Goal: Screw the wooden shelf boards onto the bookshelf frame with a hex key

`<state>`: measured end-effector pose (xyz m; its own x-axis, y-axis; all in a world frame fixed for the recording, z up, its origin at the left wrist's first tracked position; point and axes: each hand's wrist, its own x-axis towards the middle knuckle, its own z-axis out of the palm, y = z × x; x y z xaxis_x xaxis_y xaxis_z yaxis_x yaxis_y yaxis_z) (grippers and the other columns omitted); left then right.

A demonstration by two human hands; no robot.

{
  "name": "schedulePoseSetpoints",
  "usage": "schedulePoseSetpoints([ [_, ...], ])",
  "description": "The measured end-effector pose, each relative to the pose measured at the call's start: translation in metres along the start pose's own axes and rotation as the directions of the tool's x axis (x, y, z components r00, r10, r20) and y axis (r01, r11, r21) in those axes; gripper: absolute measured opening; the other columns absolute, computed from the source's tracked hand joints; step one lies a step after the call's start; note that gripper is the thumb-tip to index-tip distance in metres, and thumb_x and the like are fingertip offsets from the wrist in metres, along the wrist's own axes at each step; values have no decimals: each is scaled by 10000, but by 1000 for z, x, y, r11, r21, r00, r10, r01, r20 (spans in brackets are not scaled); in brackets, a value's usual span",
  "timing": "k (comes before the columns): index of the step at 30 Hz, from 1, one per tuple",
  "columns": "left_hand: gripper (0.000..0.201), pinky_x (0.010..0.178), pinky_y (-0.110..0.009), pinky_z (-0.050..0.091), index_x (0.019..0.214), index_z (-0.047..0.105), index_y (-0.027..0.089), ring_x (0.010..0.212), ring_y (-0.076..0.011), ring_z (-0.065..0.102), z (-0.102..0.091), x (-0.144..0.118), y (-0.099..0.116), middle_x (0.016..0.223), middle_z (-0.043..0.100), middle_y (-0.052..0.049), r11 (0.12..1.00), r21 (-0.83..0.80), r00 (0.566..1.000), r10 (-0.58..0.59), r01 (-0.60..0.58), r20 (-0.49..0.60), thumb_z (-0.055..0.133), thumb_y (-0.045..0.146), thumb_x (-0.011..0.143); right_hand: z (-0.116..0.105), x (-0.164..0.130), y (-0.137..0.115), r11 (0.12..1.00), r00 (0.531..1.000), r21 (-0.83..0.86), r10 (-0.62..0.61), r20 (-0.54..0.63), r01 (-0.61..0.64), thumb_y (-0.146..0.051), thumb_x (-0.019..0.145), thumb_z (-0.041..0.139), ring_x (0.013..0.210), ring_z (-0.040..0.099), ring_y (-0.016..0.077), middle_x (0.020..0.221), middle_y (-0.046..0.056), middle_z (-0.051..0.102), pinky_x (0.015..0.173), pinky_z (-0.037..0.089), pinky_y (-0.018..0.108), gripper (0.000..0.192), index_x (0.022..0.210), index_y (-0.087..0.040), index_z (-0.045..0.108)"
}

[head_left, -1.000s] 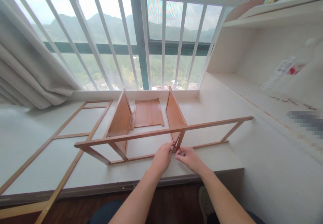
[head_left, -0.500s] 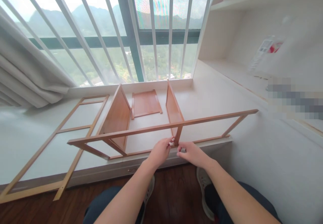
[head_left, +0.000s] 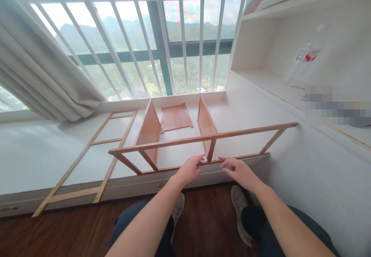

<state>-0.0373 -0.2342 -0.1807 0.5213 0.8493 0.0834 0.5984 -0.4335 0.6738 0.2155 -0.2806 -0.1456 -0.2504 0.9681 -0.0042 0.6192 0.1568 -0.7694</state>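
Observation:
A brown wooden frame stands on its long edge across the front of the white ledge, with two upright wooden panels joined behind it. My left hand is just left of the frame's short middle post, its fingers drawn together near the post's lower end. Whatever they may hold is too small to make out. To the right of that post, my right hand hovers by the lower rail, fingers loosely bent and apart, with nothing visible in them.
A second ladder-like wooden frame lies at left, sticking out past the ledge. Between the uprights lies a flat wooden panel. White railings stand behind, a grey curtain at left. A clear bottle is on the right shelf.
My view has shifted, showing more of the left side. My right hand has moved slightly away from the middle post and its fingers have loosened. My left hand stays by the post's foot.

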Motion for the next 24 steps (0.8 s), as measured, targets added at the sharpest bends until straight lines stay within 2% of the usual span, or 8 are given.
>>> schedulePoseSetpoints([
  [3, 624, 1046, -382, 479, 1401, 549, 138, 1102, -217, 635, 3, -4, 0, 1249, 688, -108, 999, 43, 1000, 17, -17, -4, 505, 63, 784, -1, -21, 0, 999, 998, -4, -39, -48, 39, -309, 868, 576, 742, 582, 173, 1059, 35, 724, 736, 446, 310, 164, 834, -234, 717],
  [6, 566, 1048, -394, 475, 1362, 591, 145, 1116, -236, 627, 5, -3, 0, 1226, 697, -112, 996, 85, 999, 36, -35, -18, 532, 98, 801, 5, -42, -2, 1000, 996, 30, 1, -88, 2, -332, 880, 592, 701, 574, 175, 803, 20, 692, 692, 439, 294, 185, 860, -227, 743],
  [8, 562, 1037, -385, 480, 1333, 620, 155, 1101, -230, 633, 4, 1, 1, 1199, 710, -105, 995, 97, 999, 31, -28, -21, 501, 61, 792, 13, -52, -3, 994, 995, 97, 56, -85, -48, -344, 881, 604, 675, 585, 171, 733, 13, 687, 665, 437, 283, 200, 892, -220, 761],
  [11, 562, 1013, -356, 496, 1259, 675, 164, 1031, -202, 664, 1, 8, 3, 1154, 733, -84, 997, 68, 1000, -21, 22, -23, 435, 5, 777, 26, -58, 1, 963, 993, 251, 113, -35, -101, -365, 884, 608, 599, 593, 148, 742, 19, 719, 622, 449, 270, 237, 930, -204, 775],
  [16, 477, 1013, -350, 504, 1170, 722, 175, 992, -190, 692, -8, 21, 4, 1106, 755, -66, 997, 26, 997, -77, 78, -28, 413, 45, 830, 42, -45, 9, 851, 967, 479, 255, -19, -215, -400, 816, 666, 491, 568, 115, 914, 82, 782, 542, 461, 264, 302, 949, -159, 790],
  [19, 456, 1017, -342, 502, 1149, 730, 198, 992, -183, 694, -12, 24, 4, 1089, 760, -49, 996, -27, 996, -91, 90, -13, 426, 62, 838, 46, -28, 6, 827, 963, 516, 270, -17, -223, -386, 783, 702, 463, 556, 110, 835, 77, 782, 536, 455, 260, 317, 972, -152, 800],
  [24, 430, 1002, -360, 504, 1131, 727, 200, 975, -185, 687, -17, 24, 0, 1096, 750, -59, 996, -76, 998, -53, 55, 23, 421, 83, 852, 58, 0, 6, 836, 959, 502, 282, -44, -222, -353, 759, 728, 419, 527, 99, 719, 46, 756, 477, 415, 239, 252, 896, -156, 804],
])
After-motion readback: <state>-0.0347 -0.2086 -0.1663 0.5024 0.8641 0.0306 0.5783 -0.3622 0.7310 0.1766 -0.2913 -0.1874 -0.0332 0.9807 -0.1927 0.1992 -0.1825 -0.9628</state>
